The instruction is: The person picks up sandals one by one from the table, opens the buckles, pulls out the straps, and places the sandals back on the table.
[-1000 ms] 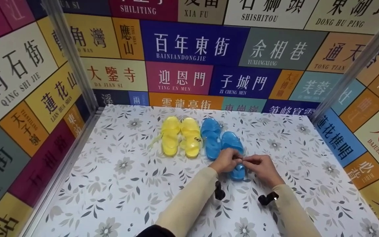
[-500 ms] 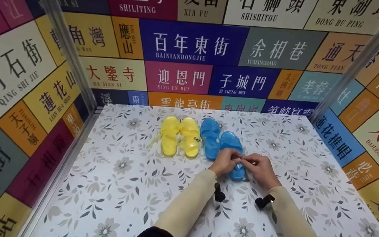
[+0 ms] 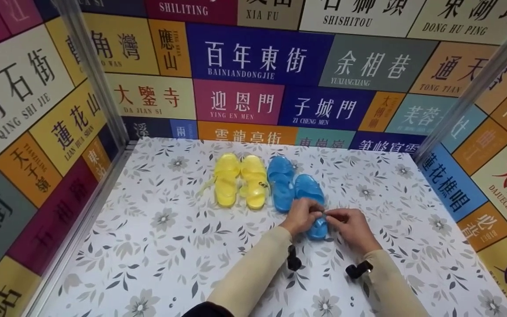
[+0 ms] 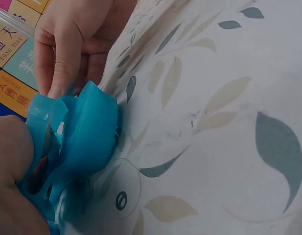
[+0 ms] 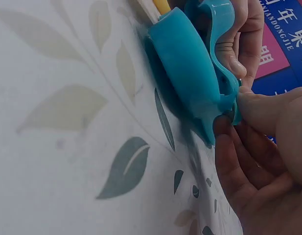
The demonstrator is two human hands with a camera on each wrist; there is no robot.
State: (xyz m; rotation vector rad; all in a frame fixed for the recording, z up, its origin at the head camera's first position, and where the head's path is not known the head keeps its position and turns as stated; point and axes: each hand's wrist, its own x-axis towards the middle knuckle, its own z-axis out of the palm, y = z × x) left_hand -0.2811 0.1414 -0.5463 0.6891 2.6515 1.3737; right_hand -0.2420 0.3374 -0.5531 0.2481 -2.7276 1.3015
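Two blue jelly sandals stand side by side on the table, the left one (image 3: 282, 189) set further back than the right blue sandal (image 3: 318, 229). My left hand (image 3: 302, 215) holds the right sandal's strap from the left, covering its middle. From the other side my right hand (image 3: 351, 225) pinches the strap (image 5: 222, 54) near its end, thumb against fingers, as the right wrist view shows. Both hands' fingertips nearly meet at the sandal's outer side. In the left wrist view, the sandal's heel (image 4: 94, 134) rests on the cloth between the hands. The fastening itself is mostly hidden by fingers.
A pair of yellow jelly sandals, the left one (image 3: 226, 180) and the right one (image 3: 254, 182), stands left of the blue ones. A white floral cloth (image 3: 165, 264) covers the table. Printed panels (image 3: 258, 53) wall the back and both sides.
Both hands stay at the same blue sandal, with only slight shifts of the right hand and its fingers. The sandals keep their places.
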